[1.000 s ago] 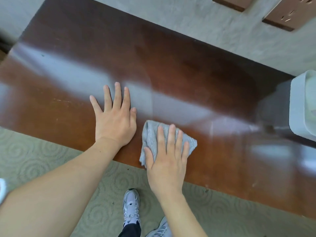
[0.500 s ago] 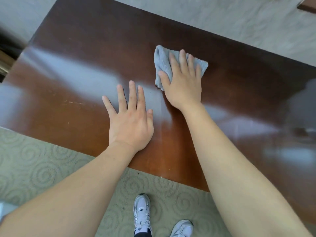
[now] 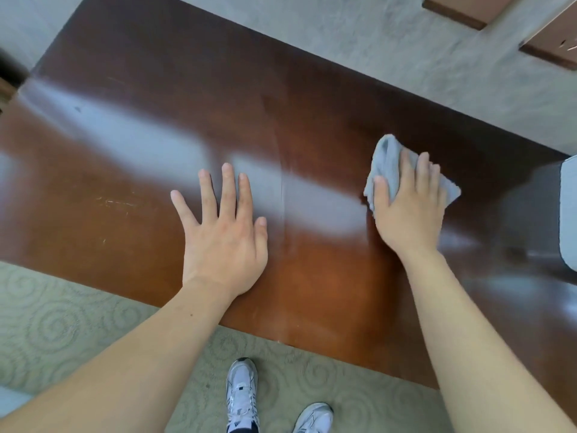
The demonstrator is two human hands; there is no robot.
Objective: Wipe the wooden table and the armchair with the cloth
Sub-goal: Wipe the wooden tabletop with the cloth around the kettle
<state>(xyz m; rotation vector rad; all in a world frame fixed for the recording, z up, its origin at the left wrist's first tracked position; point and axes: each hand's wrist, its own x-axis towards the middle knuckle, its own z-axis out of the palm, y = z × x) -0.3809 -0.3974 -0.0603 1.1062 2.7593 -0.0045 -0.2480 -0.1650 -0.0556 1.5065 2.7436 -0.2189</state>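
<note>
right hand (image 3: 406, 214) pressed flat on grey cloth (image 3: 387, 154), hiding most of it, at 3 o'clock of left hand (image 3: 224, 242), splayed empty on counter (image 3: 156, 73). white object (image 3: 569, 214) at frame's 3 o'clock is cut off, can't ID.

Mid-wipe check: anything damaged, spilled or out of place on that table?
No spill. The wooden table has pale scratches left of the left hand, plus a small dark speck near the far-left corner. The right hand presses the cloth flat.

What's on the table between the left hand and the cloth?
Nothing: the head view shows only bare, glossy table between the left hand and the cloth.
</note>
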